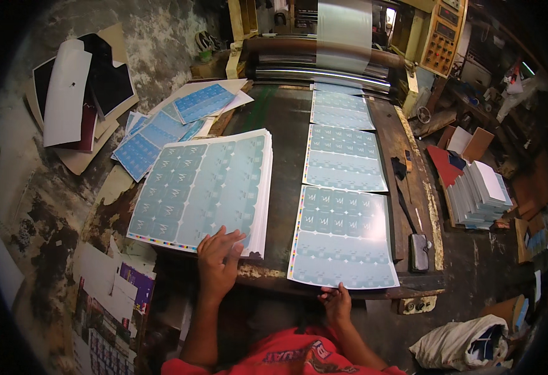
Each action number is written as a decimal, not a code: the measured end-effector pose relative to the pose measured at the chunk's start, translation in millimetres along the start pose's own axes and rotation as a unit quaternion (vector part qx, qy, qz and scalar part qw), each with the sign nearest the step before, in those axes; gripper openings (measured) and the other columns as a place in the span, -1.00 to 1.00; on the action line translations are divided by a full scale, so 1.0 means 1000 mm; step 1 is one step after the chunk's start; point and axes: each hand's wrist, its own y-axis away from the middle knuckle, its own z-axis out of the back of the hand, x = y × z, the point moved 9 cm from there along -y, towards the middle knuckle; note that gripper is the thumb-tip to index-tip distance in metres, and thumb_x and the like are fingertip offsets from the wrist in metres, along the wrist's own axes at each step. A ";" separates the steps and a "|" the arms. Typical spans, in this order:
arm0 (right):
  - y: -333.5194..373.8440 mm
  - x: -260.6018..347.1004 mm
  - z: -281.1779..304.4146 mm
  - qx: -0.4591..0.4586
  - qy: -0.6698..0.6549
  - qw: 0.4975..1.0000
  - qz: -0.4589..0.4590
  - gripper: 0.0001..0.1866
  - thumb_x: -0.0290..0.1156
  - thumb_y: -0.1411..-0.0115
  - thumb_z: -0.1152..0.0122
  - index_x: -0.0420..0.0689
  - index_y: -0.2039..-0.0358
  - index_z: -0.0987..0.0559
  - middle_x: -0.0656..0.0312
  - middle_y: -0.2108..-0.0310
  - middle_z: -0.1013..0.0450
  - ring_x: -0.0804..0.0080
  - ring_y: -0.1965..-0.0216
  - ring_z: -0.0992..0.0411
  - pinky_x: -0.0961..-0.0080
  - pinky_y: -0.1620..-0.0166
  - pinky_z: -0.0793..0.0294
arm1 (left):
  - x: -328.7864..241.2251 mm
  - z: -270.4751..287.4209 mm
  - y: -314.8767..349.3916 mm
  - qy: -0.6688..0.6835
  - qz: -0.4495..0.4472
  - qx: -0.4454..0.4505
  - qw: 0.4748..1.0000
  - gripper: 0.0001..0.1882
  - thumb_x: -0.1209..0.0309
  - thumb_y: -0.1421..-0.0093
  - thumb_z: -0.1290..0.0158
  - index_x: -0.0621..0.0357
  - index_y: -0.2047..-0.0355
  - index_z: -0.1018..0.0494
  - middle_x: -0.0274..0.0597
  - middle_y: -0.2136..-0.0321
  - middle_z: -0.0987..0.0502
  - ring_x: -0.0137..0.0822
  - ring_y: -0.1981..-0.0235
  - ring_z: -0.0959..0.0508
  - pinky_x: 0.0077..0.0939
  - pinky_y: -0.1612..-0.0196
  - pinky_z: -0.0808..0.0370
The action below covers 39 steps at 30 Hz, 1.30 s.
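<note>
A tall stack of printed sheets (214,187), pale blue-green with a strip of colour patches along one edge, rests on the left of the machine's feed table. My left hand (219,255) lies at its near edge with fingers stretched out over the top sheet. To the right, a single printed sheet (346,237) of the same design overhangs the table's front edge. My right hand (336,303) pinches its near edge, thumb uppermost, the other fingers curled. Beyond it, another printed sheet (344,157) and a farther sheet (339,109) form a line toward the rollers.
Metal rollers (324,74) with clear film (343,37) cross the far end. A control panel (444,34) hangs at far right. Loose blue sheets (155,137) lie behind the stack. A dark strap (406,200) and a small case (419,252) lie at the table's right.
</note>
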 end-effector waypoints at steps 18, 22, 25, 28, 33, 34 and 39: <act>0.050 0.082 -0.111 0.191 -0.006 0.981 0.026 -0.19 -0.07 -0.14 -0.25 -0.13 -0.29 -0.15 0.06 -0.07 -0.38 0.25 0.10 -0.47 0.25 0.01 -0.46 | -0.097 -0.032 0.047 0.122 -0.191 0.306 0.925 -0.79 0.16 -0.17 -0.19 -0.18 0.21 -0.65 -0.42 0.06 -0.61 -0.13 -0.26 -0.35 0.30 -0.34 0.29; 0.043 0.077 -0.087 0.126 0.039 0.991 -0.024 -0.40 -0.25 -0.18 -0.22 -0.22 -0.14 -0.25 0.04 0.06 -0.42 0.24 0.22 -0.48 0.34 0.20 -0.49 | -0.086 -0.029 0.040 0.087 -0.172 0.249 0.949 -0.63 0.06 -0.11 -0.22 -0.15 0.10 -0.61 -0.35 -0.09 -0.51 -0.02 -0.32 -0.24 0.40 -0.31 0.22; 0.028 0.047 -0.043 0.093 0.031 0.993 -0.069 -0.54 -0.27 -0.23 -0.16 -0.23 -0.06 -0.32 0.04 0.19 -0.46 0.24 0.34 -0.47 0.38 0.34 -0.46 | -0.059 -0.013 0.018 -0.021 -0.139 0.146 0.979 -0.42 0.00 -0.07 -0.23 0.00 -0.05 -0.51 -0.19 -0.15 -0.46 0.07 -0.33 -0.21 0.24 -0.33 0.04; 0.033 0.020 -0.003 0.079 0.062 0.991 -0.093 -0.59 -0.24 -0.28 -0.11 -0.24 -0.01 -0.36 0.05 0.31 -0.47 0.24 0.39 -0.46 0.41 0.37 -0.44 | -0.040 -0.005 0.000 -0.096 -0.100 0.089 0.986 -0.34 0.06 -0.11 -0.22 0.07 -0.17 -0.39 -0.07 -0.19 -0.40 0.05 -0.32 -0.22 0.08 -0.33 -0.07; 0.072 -0.011 0.016 0.042 0.058 0.985 -0.155 -0.55 -0.16 -0.31 -0.08 -0.27 -0.02 -0.34 0.00 0.32 -0.48 0.22 0.35 -0.48 0.39 0.33 -0.44 | -0.007 -0.012 0.008 -0.145 -0.101 0.049 0.983 -0.57 0.29 -0.12 -0.22 0.11 0.00 -0.51 -0.15 -0.06 -0.52 -0.02 -0.20 -0.40 -0.04 -0.26 -0.17; 0.078 -0.008 0.014 0.056 0.078 0.985 -0.145 -0.54 -0.17 -0.32 -0.06 -0.27 -0.04 -0.33 -0.01 0.30 -0.47 0.20 0.31 -0.47 0.37 0.28 -0.44 | -0.006 -0.011 0.009 -0.152 -0.100 0.034 0.983 -0.60 0.32 -0.12 -0.21 0.11 0.02 -0.53 -0.16 -0.04 -0.55 -0.04 -0.18 -0.43 -0.07 -0.24 -0.19; 0.103 -0.013 0.019 0.029 0.064 0.983 -0.171 -0.55 -0.17 -0.35 0.01 -0.28 -0.06 -0.32 -0.02 0.26 -0.47 0.20 0.27 -0.46 0.38 0.21 -0.42 | -0.011 -0.004 0.005 -0.092 -0.090 0.027 0.991 -0.67 0.23 -0.18 -0.17 0.08 0.09 -0.58 -0.20 0.04 -0.60 -0.08 -0.13 -0.47 -0.14 -0.19 -0.20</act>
